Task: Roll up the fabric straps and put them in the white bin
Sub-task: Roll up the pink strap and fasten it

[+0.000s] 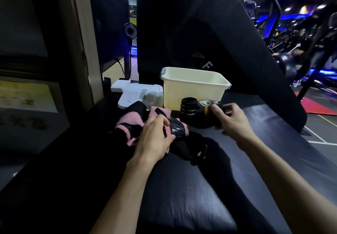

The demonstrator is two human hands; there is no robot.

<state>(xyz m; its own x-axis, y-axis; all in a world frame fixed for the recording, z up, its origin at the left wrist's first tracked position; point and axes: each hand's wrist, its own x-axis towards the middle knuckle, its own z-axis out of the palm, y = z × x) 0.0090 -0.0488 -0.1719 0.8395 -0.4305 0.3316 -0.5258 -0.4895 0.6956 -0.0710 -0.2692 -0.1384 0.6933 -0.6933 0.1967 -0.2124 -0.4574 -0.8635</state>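
Observation:
The white bin [193, 89] stands open on the black padded bench, beyond my hands. My left hand [155, 138] holds a pink-and-black fabric piece [176, 128], thumb and fingers curled on its black part; more pink fabric [131, 120] lies bunched to its left. My right hand [231, 118] grips a dark rolled strap [211, 114] with a tan edge, just in front of the bin. Another rolled black strap [188, 106] with pale stripes stands upright against the bin's front wall. A loose black strap with a buckle [193, 151] trails toward me.
A white lid [135, 95] and a small white box [120, 86] lie left of the bin. A black upright pad [200, 33] rises behind it. The bench surface [200, 197] stretches toward me. Gym machines [300, 42] stand at the far right; a small fan [130, 30] at the back.

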